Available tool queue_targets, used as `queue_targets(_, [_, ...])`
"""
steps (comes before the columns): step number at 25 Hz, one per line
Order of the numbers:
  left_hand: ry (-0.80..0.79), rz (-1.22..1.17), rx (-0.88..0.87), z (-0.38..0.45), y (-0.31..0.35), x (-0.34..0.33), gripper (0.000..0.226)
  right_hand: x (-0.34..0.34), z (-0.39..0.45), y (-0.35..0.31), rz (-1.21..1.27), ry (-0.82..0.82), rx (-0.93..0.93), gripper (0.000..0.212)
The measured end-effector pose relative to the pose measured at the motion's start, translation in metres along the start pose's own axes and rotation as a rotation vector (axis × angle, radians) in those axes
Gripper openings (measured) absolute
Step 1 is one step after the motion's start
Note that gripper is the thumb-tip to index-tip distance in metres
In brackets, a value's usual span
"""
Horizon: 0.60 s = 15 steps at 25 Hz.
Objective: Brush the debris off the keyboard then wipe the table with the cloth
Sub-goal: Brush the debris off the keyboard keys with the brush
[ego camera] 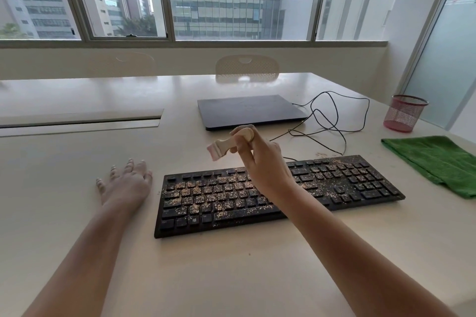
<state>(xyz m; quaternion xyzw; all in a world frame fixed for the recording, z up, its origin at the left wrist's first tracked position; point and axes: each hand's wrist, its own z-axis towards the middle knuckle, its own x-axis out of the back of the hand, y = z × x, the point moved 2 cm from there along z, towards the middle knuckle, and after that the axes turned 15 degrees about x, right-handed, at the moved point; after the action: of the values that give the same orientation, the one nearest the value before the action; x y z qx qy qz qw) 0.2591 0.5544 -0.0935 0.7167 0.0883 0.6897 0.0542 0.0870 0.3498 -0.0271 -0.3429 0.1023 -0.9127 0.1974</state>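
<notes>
A black keyboard (pixel 334 188) lies on the pale table (pixel 231 278), its keys strewn with tan crumbs, thickest on the left half. My right hand (pixel 265 162) hovers above the keyboard's middle and grips the wooden handle of a small brush (pixel 224 145), whose bristles point left and down, off the keys. My left hand (pixel 126 183) rests flat on the table just left of the keyboard, fingers spread. A folded green cloth (pixel 435 162) lies at the right edge of the table.
A shut dark laptop (pixel 247 110) sits behind the keyboard, with a looping black cable (pixel 334 121) to its right. A red mesh cup (pixel 404 113) stands at the far right. A chair back (pixel 247 68) shows beyond the table. A cable slot (pixel 79 121) is at left.
</notes>
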Motion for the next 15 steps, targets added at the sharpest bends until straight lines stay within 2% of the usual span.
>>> queue_targets(2, [0.003,0.004,-0.001,0.000,0.000,0.001,0.052,-0.001,-0.001,-0.001,0.013,-0.058,-0.007,0.022])
queue_targets(5, [0.000,0.004,-0.001,-0.001,0.000,0.000,0.052,0.004,-0.001,0.001,0.081,-0.014,-0.038,0.023])
queue_targets(9, [-0.012,0.006,-0.002,0.000,-0.001,0.000,0.053,0.004,-0.004,-0.002,0.065,-0.086,-0.021,0.021])
queue_targets(13, [-0.021,-0.004,-0.007,-0.001,0.002,0.002,0.053,0.002,0.004,-0.012,0.148,0.010,-0.051,0.019])
queue_targets(15, [-0.024,-0.008,0.006,0.000,0.001,0.001,0.053,-0.006,0.014,-0.021,0.107,-0.069,-0.037,0.019])
